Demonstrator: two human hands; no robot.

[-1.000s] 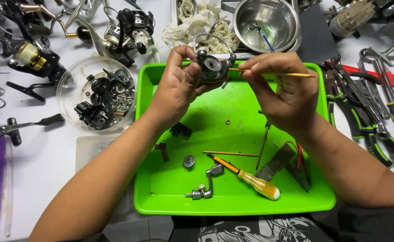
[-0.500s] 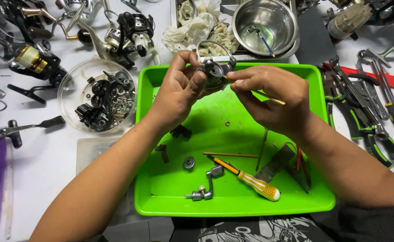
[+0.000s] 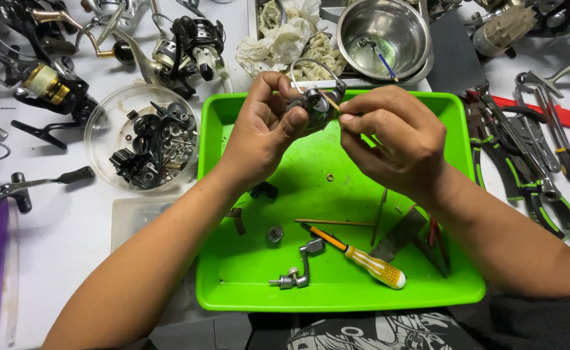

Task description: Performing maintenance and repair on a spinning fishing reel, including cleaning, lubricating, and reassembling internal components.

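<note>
Above the far rim of the green tray (image 3: 233, 285), near the upper middle of the frame, the left hand (image 3: 262, 129) held a small grey fishing-reel body (image 3: 311, 104), its fingers wrapped close around the part with the thumb pressed on its front. The right hand (image 3: 395, 139) was pinched narrow on a thin stick-like tool (image 3: 330, 102), whose tip touched the reel body just beside its wire bail.

Judging by the layout, the reel was well into being taken apart: a crank handle (image 3: 298, 266), a small round washer (image 3: 274, 234), a tiny ring (image 3: 330, 177) and a dark piece (image 3: 263, 190) lay loose on the tray floor, and a yellow-handled screwdriver (image 3: 363, 258) rested unused at lower centre. A clear bowl (image 3: 100, 123) of dark parts sat at left and a steel bowl (image 3: 415, 32) at upper centre. Putting the loose pieces back seemed still to be done.

Compared with a second before, the right hand had moved in toward the left, so the tool, earlier held out level to the right, now met the reel. The left hand's grip and the tray's loose parts looked unchanged.
</note>
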